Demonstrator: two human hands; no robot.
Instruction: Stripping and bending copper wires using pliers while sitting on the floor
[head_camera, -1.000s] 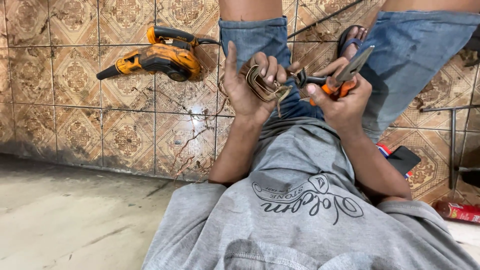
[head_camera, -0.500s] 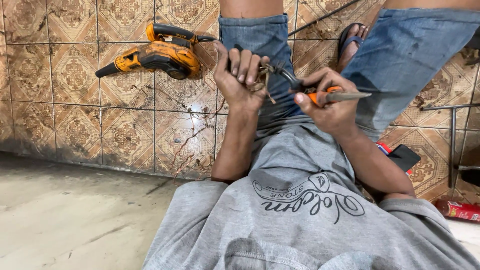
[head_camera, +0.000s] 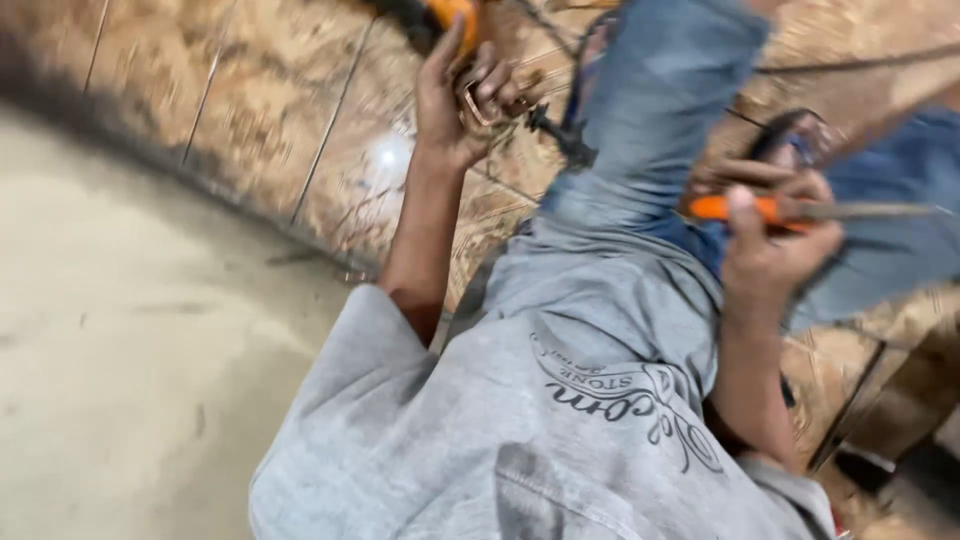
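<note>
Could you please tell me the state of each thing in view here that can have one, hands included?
left hand: raised, fingers curled around a small metal part
metal part: gripped in the left hand, blurred
right hand: closed around the orange-handled tool
orange-handled tool: held about level, its tip hidden by motion blur
orange power tool: lying on the tiled floor, mostly cut off by the frame

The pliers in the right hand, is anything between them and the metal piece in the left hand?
The person's own denim-clad leg lies between the orange-handled pliers in the right hand and the metal piece in the left hand.
</note>
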